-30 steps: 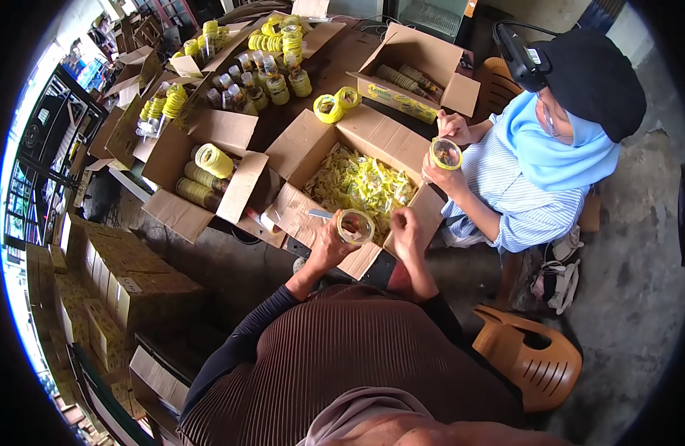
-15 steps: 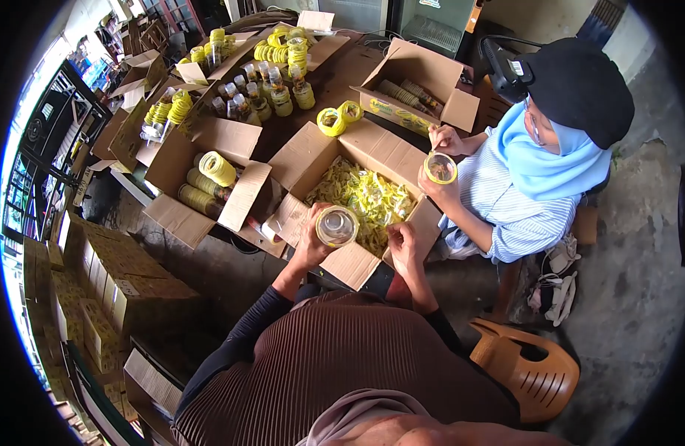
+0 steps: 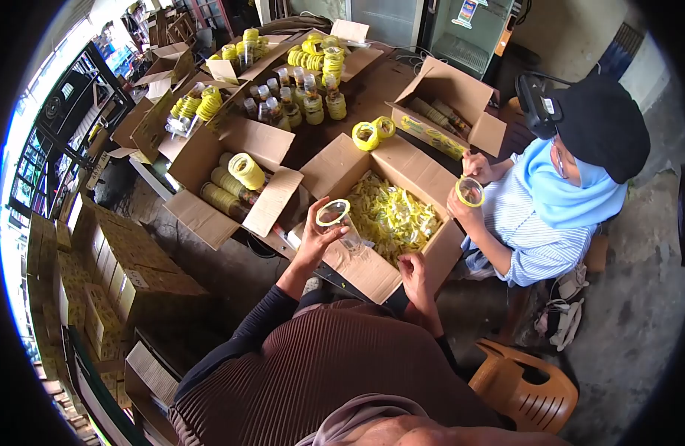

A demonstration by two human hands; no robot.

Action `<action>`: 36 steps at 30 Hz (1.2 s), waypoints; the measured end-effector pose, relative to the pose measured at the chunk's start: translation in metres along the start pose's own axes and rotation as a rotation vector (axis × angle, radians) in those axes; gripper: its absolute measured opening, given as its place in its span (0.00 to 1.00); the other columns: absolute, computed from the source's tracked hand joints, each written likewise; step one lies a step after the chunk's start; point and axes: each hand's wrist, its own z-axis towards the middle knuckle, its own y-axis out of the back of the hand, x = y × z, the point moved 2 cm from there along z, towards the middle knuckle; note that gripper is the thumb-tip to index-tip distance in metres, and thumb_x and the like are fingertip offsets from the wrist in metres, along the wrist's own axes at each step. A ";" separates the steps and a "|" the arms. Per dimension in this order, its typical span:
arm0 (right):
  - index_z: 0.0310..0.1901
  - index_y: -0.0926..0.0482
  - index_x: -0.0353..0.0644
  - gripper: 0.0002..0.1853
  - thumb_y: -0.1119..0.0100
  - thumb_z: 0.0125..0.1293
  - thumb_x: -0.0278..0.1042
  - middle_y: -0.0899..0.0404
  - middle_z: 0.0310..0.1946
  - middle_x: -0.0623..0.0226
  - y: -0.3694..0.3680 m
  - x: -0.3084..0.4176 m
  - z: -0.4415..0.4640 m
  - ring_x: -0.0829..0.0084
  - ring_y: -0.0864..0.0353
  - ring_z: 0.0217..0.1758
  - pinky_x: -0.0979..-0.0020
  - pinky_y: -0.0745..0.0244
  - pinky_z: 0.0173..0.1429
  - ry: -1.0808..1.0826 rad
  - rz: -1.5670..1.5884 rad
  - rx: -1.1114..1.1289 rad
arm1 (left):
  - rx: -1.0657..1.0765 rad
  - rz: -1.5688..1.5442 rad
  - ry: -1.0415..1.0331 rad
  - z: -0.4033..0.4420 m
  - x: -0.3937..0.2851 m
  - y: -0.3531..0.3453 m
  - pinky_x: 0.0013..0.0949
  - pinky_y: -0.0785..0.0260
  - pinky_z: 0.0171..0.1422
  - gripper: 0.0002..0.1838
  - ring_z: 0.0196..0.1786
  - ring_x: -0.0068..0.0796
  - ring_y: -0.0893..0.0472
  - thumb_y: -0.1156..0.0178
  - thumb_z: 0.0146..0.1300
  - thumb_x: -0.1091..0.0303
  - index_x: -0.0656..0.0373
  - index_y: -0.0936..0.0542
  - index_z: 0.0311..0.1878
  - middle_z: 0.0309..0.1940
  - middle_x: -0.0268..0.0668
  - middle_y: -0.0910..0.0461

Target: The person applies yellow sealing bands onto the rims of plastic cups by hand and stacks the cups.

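Seemingly to expose the yellow rim (image 3: 333, 201), gripping clear cup (image 3: 346, 227) between thumb and fingers of left hand (image 3: 313, 241), tilted over near side of carton (image 3: 365, 270), with right hand (image 3: 415, 272) bunched beside yellow scraps (image 3: 391, 219), perhaps for short reach, pinch contents impossible to tell.

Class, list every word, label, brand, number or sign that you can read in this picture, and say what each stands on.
No text reads clearly. Too small or blurred:
Printing on the yellow-sided box.
The sticker on the fridge.
The white label on the headset.
The plate at far left.
Marks on the stacked boxes.
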 end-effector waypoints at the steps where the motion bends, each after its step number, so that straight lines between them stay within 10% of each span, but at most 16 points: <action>1: 0.41 0.25 0.37 0.07 0.40 0.63 0.21 0.25 0.35 0.58 -0.005 0.003 0.001 0.64 0.20 0.33 0.68 0.24 0.36 0.006 0.000 -0.005 | 0.009 0.024 -0.006 0.002 0.001 0.009 0.32 0.27 0.58 0.43 0.57 0.31 0.23 0.30 0.57 0.75 0.54 0.45 0.71 0.57 0.45 0.27; 14: 0.42 0.23 0.39 0.07 0.40 0.62 0.27 0.21 0.38 0.57 -0.088 0.057 0.016 0.57 0.18 0.40 0.62 0.24 0.41 -0.052 -0.111 0.193 | -0.257 0.259 -0.377 0.054 -0.102 0.181 0.36 0.25 0.60 0.40 0.58 0.35 0.24 0.35 0.59 0.81 0.54 0.43 0.71 0.57 0.42 0.30; 27: 0.41 0.22 0.38 0.07 0.37 0.61 0.26 0.21 0.39 0.60 -0.118 0.046 0.012 0.65 0.17 0.38 0.69 0.22 0.41 -0.199 -0.280 -0.061 | -0.419 0.750 -0.537 0.120 -0.117 0.274 0.39 0.30 0.61 0.39 0.56 0.41 0.23 0.26 0.47 0.72 0.59 0.34 0.64 0.54 0.45 0.26; 36: 0.65 0.33 0.42 0.34 0.32 0.57 0.40 0.31 0.61 0.51 -0.120 -0.003 -0.029 0.52 0.33 0.66 0.53 0.36 0.67 -0.427 -0.714 -0.134 | -0.251 1.035 -0.530 0.124 -0.083 0.296 0.44 0.32 0.61 0.44 0.58 0.48 0.27 0.24 0.44 0.66 0.60 0.37 0.65 0.55 0.48 0.31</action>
